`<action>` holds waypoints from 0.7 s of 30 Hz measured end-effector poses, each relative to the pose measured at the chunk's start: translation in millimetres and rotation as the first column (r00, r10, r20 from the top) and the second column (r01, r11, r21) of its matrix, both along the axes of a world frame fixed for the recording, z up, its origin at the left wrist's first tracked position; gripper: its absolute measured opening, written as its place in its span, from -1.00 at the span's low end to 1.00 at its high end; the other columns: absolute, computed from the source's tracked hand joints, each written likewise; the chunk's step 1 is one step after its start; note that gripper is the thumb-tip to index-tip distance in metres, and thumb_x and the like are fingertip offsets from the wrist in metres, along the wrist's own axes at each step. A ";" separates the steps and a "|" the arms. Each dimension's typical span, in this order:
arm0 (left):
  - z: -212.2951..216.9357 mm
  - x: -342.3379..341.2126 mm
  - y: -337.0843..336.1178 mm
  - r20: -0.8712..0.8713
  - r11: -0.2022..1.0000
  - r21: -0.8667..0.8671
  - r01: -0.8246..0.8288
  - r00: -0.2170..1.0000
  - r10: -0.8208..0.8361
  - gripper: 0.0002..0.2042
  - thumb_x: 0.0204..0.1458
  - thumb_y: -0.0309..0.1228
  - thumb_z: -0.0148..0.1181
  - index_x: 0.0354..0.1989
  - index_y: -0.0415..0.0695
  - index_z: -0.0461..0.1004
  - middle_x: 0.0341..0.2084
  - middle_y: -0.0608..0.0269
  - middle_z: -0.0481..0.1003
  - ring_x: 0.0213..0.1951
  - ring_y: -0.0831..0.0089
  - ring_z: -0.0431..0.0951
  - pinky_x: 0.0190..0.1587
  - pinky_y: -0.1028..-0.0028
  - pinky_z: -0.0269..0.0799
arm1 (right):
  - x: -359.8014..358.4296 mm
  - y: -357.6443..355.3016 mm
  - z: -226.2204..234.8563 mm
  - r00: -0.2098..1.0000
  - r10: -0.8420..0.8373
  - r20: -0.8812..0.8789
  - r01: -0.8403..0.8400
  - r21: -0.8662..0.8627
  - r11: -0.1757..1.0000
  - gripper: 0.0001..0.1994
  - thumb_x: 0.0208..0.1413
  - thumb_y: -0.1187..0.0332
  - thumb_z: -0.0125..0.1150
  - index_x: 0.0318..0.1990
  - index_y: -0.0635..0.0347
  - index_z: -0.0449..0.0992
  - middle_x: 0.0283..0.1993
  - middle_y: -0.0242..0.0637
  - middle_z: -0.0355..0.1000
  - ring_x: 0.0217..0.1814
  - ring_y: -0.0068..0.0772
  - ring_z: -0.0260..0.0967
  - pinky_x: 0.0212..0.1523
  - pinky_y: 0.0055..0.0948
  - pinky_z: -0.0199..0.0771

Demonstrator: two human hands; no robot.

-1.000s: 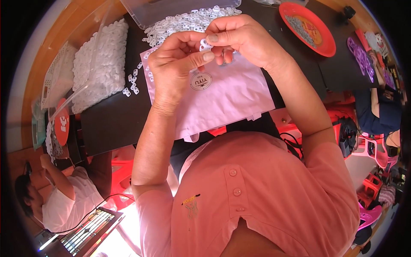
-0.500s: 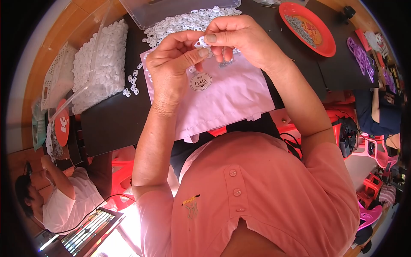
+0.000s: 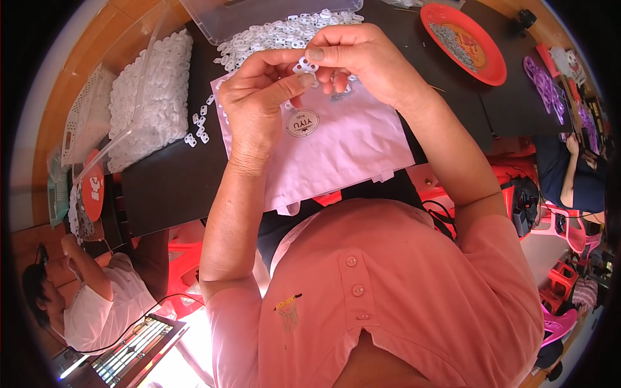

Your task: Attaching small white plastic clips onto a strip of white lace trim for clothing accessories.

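Above the pink cloth apron or bag point(image 3: 349, 145), both hands meet at a small white plastic piece with two dark holes point(image 3: 306, 66). My left hand point(image 3: 253, 97) pinches it between thumb and forefinger. From the other side, my right hand point(image 3: 365, 61) closes its thumb and fingertips on the piece's upper edge; its other fingers are curled. Whether the right fingertips also hold a tiny metal part is hidden. A small heap of grey metal bits point(image 3: 340, 97) lies on the cloth beneath the right fingers. Behind the hands spreads a pile of the same white pieces point(image 3: 255, 46).
A clear container of white pieces point(image 3: 155, 97) stands left, with loose pieces point(image 3: 202, 121) beside it. At the back is a clear bin point(image 3: 223, 22). A red plate point(image 3: 494, 76) of metal bits sits right, near purple items point(image 3: 543, 89). Other people point(image 3: 107, 304) sit at both sides.
The white piece has tilted slightly between my fingertips, so its two holes show more plainly. My right hand has shifted slightly left. At far right, the other person's arm has moved.
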State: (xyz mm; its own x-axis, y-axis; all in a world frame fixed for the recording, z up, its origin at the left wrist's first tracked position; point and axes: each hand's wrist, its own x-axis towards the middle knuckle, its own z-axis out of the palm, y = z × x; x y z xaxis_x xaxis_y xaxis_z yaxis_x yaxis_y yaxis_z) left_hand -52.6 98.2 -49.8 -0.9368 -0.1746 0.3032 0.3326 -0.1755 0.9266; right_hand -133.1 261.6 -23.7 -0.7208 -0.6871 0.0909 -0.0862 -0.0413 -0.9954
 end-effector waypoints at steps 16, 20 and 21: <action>3.2 -0.2 4.5 0.029 0.999 0.027 0.017 0.999 -0.018 -0.74 -0.03 -0.70 0.21 -0.12 -0.38 0.50 -0.37 0.15 0.54 -0.45 0.49 0.48 -0.47 0.55 0.39 | -8.8 5.0 -1.8 0.997 0.064 -0.044 -0.062 0.049 0.997 -0.82 0.15 0.31 0.18 -0.34 0.26 0.53 -0.54 -0.41 0.42 -0.54 -0.61 0.41 -0.53 -0.64 0.29; 2.8 -1.0 4.1 -0.003 0.999 0.023 0.027 1.000 -0.027 -0.73 -0.04 -0.68 0.25 -0.12 -0.38 0.50 -0.37 0.16 0.54 -0.46 0.50 0.47 -0.48 0.55 0.41 | -8.1 4.0 -0.5 0.996 0.074 0.048 -0.074 0.006 0.997 -0.79 0.14 0.27 0.21 -0.38 0.25 0.54 -0.57 -0.41 0.42 -0.55 -0.59 0.41 -0.54 -0.63 0.31; 1.6 -1.8 3.1 -0.003 0.999 0.023 0.029 1.000 -0.029 -0.73 -0.04 -0.68 0.25 -0.12 -0.38 0.50 -0.37 0.16 0.54 -0.46 0.50 0.47 -0.48 0.55 0.41 | -7.5 3.7 -0.6 0.994 0.072 0.085 -0.071 -0.010 0.997 -0.77 0.12 0.23 0.25 -0.41 0.24 0.56 -0.60 -0.41 0.41 -0.56 -0.59 0.40 -0.56 -0.62 0.31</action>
State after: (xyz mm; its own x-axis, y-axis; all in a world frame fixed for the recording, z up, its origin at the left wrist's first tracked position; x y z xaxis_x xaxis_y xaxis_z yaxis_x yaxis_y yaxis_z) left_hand -54.4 101.3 -48.2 -0.9409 -0.1541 0.3016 0.3291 -0.2063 0.9215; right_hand -140.6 265.3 -24.3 -0.6751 -0.7368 0.0358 0.0028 -0.0511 -0.9987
